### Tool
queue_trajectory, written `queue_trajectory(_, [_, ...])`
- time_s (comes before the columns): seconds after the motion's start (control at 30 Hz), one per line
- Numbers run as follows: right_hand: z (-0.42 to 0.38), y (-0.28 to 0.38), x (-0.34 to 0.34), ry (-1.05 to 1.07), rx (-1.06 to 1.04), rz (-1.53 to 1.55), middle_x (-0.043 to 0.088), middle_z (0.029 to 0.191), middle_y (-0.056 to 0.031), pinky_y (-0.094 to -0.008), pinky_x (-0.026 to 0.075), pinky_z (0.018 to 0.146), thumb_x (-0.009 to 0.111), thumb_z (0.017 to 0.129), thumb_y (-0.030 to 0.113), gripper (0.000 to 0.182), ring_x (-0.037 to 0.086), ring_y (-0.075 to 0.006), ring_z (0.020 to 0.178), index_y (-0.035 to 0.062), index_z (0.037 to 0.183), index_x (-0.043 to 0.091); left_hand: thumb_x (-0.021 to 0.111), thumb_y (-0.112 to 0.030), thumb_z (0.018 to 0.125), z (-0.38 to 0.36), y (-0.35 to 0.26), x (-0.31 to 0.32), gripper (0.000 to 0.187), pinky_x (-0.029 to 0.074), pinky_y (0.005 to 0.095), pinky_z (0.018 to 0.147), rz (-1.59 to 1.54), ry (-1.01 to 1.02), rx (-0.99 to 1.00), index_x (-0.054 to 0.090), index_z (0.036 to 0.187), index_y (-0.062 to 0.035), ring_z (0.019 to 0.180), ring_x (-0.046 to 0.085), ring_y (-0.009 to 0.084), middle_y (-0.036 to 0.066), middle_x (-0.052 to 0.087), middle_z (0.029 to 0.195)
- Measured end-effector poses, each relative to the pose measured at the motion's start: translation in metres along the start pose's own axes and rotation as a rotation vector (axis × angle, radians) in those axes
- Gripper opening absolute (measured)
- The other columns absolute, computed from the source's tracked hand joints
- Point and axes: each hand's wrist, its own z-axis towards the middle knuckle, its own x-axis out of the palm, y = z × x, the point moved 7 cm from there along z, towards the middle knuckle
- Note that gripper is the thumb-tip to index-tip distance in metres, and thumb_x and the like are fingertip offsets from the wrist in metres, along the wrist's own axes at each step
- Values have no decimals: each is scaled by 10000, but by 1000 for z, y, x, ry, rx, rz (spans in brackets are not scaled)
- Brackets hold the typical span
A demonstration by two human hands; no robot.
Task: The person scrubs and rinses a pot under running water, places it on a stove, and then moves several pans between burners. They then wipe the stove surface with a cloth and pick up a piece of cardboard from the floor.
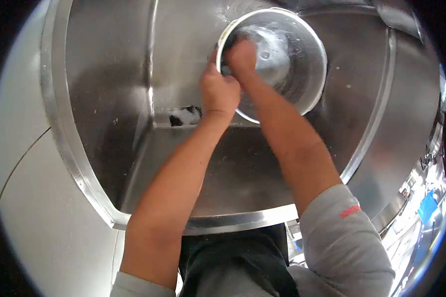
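Observation:
A large round metal pot [309, 59] stands tilted in the steel sink, its mouth facing me, with suds and water on its inner bottom. My left hand [220, 91] grips the pot's left rim, thumb on the inside and fingers around the outer wall. Deep inside the pot, my right hand [243, 55] is closed against the left inner wall. Something dark shows by its fingertips, but most of the fingers are hidden and I cannot make out what it is.
The steel sink [243, 168] surrounds the pot, its raised front edge [243, 221] close to my body. White foam [187, 116] with dark patches lies on the sink floor left of the pot. A pale wall panel [39, 198] runs along the left. Blurred items, one blue [427, 207], appear far right.

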Motion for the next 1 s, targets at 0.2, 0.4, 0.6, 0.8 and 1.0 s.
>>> queue_trajectory(0.2, [-75, -120, -33, 250, -40, -430, 732, 1092, -208, -468, 598, 871, 621, 907, 149, 235, 730, -359, 1026, 28, 1075, 733, 521, 30, 781, 1, -2, 3, 589, 529, 461, 973, -126, 36, -172, 618, 1358, -35, 1090, 691, 409, 264, 702, 1165])
queue_trajectory(0.4, [63, -30, -20, -174, -13, -327, 741, 982, -167, -471, 592, 804, 676, 869, 185, 164, 731, -325, 926, 65, 963, 736, 575, 11, 784, 14, -3, 12, 601, 528, 465, 966, -10, 30, -61, 593, 1384, -17, 1072, 675, 453, 277, 697, 1169])
queue_trajectory(0.6, [-55, -75, -11, 227, -344, -370, 715, 1051, -224, -460, 576, 899, 621, 879, 152, 223, 708, -374, 1021, -10, 1012, 700, 566, 25, 772, 8, -4, 17, 619, 520, 476, 972, -95, -63, -22, 566, 1391, 37, 1107, 663, 447, 288, 697, 1142])
queue_trajectory(0.8, [59, -42, -41, -205, -98, -160, 655, 1152, -246, -510, 559, 894, 589, 888, 130, 225, 665, -399, 1007, 9, 1060, 671, 560, 44, 741, 10, -5, 10, 638, 522, 501, 957, -2, -17, -43, 567, 1379, 46, 1048, 669, 478, 321, 689, 1088])
queue_trajectory(1.0, [-50, -62, 1, 292, -433, -357, 672, 1155, -241, -482, 567, 891, 641, 879, 194, 296, 683, -385, 1043, 6, 1105, 680, 509, 52, 769, 8, 0, 15, 641, 515, 443, 1011, -144, -104, 20, 535, 1409, 66, 1169, 654, 446, 309, 667, 1232])
